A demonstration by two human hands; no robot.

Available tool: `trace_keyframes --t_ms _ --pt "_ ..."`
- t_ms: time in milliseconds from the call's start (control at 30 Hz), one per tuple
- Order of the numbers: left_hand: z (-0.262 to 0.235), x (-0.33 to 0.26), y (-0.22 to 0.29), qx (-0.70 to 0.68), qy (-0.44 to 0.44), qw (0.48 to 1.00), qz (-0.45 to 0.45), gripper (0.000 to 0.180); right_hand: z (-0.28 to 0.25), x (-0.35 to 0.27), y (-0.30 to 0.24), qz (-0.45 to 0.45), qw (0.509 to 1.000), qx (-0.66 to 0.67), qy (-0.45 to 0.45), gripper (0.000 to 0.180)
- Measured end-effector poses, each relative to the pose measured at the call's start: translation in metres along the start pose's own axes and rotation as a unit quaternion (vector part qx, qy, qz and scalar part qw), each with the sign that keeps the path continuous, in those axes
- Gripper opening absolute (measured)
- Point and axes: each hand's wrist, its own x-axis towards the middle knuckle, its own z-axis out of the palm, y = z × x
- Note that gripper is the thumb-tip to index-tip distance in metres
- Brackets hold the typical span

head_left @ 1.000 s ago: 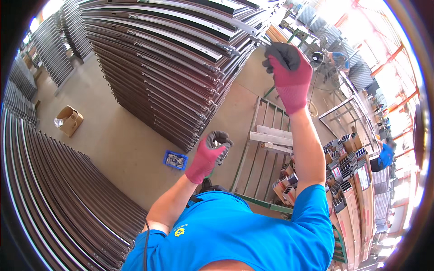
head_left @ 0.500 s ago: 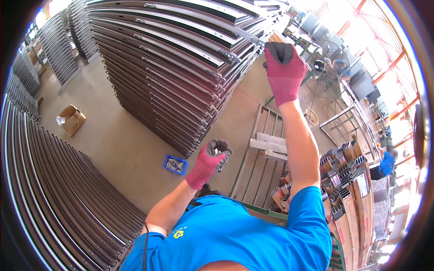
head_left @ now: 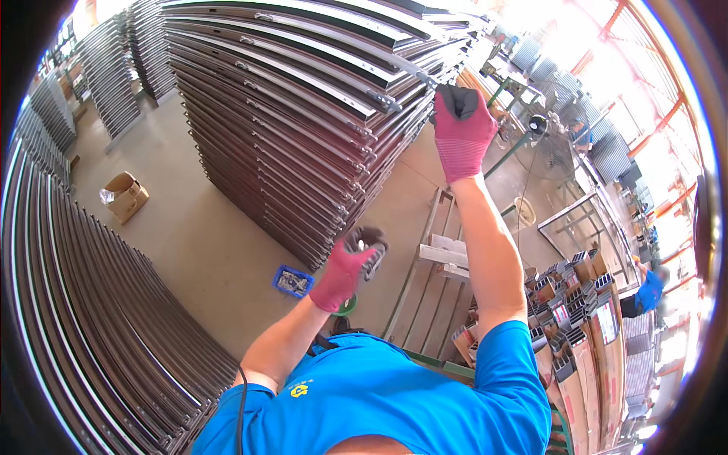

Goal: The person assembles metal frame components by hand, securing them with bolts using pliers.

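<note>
My right hand (head_left: 462,129), in a red glove with dark palm and fingers, is raised at the near corner of a tall stack of dark metal frames (head_left: 265,144). Its fingers are closed on the end of a thin light-grey metal bar (head_left: 415,72) that reaches over the stack's top. Lower down, my gloved left hand (head_left: 350,265) is half curled around small silvery metal parts (head_left: 362,246); their exact kind is hidden by the fingers. A blue crate (head_left: 293,280) holding grey metal pieces sits on the floor beside the stack's foot.
More stacked frames (head_left: 98,326) line the left. An opened cardboard box (head_left: 126,199) lies on the floor. At right are a green metal rack (head_left: 409,292) with planks, bundled profiles (head_left: 576,318), a large fan (head_left: 547,144) and a co-worker in blue (head_left: 648,292).
My right hand has shifted slightly left and down, still closed at the bar's end. The left hand's fingers have moved a little. A green round rim now shows below it.
</note>
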Motion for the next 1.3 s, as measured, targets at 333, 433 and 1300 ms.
trace_keyframes --t_ms 333,433,1300 --pt "0.014 0.085 0.140 -0.043 0.034 0.985 0.166 0.025 0.004 0.013 -0.005 0.000 1.000 -0.019 -0.018 0.021" --pt "0.018 0.115 0.176 0.008 0.071 0.978 0.194 0.021 0.013 0.019 -0.010 -0.013 0.999 -0.024 -0.041 0.023" --pt "0.056 0.096 0.132 0.015 0.066 0.959 0.276 0.016 -0.014 -0.072 -0.042 0.026 0.932 0.030 -0.360 0.033"
